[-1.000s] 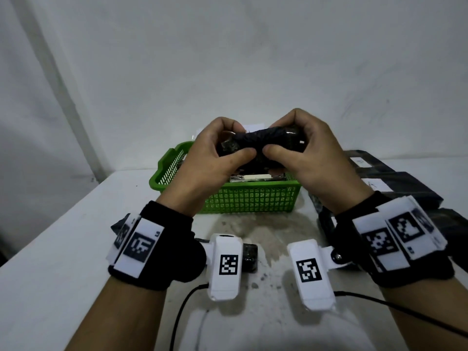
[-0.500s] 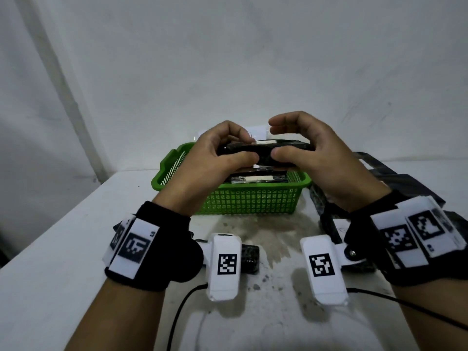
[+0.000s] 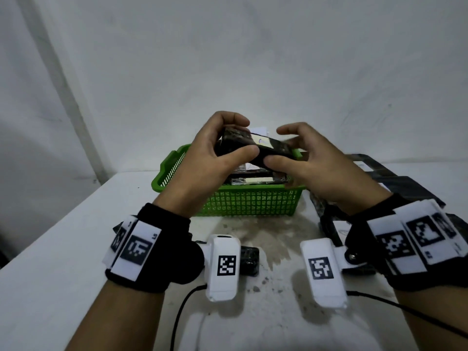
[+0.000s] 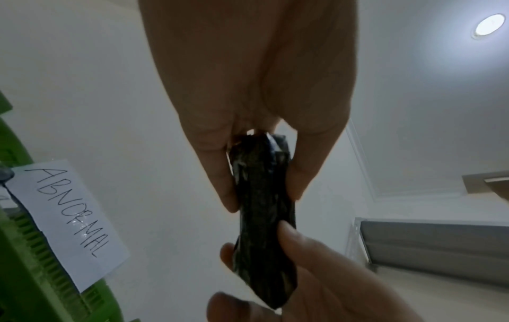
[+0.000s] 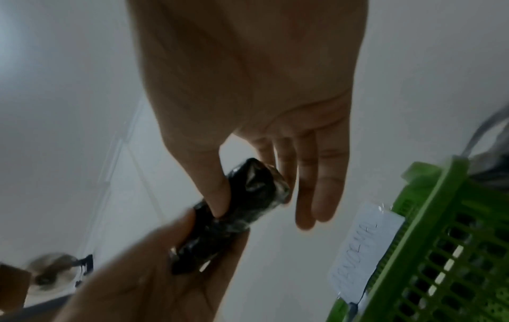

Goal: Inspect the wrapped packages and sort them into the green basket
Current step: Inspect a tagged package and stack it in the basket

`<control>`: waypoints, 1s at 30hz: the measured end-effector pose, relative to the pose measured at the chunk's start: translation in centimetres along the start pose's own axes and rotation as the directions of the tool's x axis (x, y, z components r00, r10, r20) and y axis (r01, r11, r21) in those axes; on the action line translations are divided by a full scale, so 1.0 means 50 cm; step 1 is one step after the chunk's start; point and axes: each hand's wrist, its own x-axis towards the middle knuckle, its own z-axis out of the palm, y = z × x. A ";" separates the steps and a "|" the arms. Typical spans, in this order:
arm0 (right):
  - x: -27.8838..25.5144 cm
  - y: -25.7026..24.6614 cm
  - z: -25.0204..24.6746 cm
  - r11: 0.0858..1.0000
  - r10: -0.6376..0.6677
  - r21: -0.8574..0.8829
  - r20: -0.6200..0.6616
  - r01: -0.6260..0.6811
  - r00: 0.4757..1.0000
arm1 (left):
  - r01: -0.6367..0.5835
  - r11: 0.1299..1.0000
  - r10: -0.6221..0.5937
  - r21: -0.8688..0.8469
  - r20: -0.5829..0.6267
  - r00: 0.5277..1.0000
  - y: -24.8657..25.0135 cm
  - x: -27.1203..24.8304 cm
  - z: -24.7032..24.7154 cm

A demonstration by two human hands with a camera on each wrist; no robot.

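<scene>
I hold a black wrapped package above the green basket, tilted, with a white label facing up. My left hand grips its left end between thumb and curled fingers. At the right end my right hand pinches it, thumb underneath and the other fingers lifted. The left wrist view shows the package end-on in my left hand, with the right hand's fingertips on its far end. In the right wrist view my right hand has its thumb on the package.
Several wrapped packages lie in the basket. A paper tag reading ABNORMAL is fixed to its far rim. More black packages are piled on the white table to the right. A wall stands close behind.
The package has been turned and tilted, so its white label now faces up. My right fingers have lifted off its top; only thumb and forefinger stay on it.
</scene>
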 end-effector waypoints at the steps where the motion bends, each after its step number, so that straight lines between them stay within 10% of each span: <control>1: -0.002 -0.002 -0.002 0.995 0.049 0.078 0.064 -0.054 0.997 | -0.012 1.000 0.012 0.008 0.024 1.000 0.000 0.000 -0.001; 7: -0.004 -0.014 -0.004 0.958 0.058 0.277 0.067 -0.075 0.996 | -0.039 0.998 0.035 0.057 0.071 0.997 -0.002 -0.002 -0.003; 15: 0.001 -0.005 -0.002 0.974 -0.172 0.129 -0.126 0.188 0.977 | 0.186 0.982 -0.186 0.044 0.004 0.982 -0.012 0.005 -0.005; 30: 0.006 0.006 0.012 0.959 -0.280 0.002 -0.163 0.284 0.946 | 0.174 0.983 -0.176 0.066 0.023 0.984 -0.007 0.001 0.000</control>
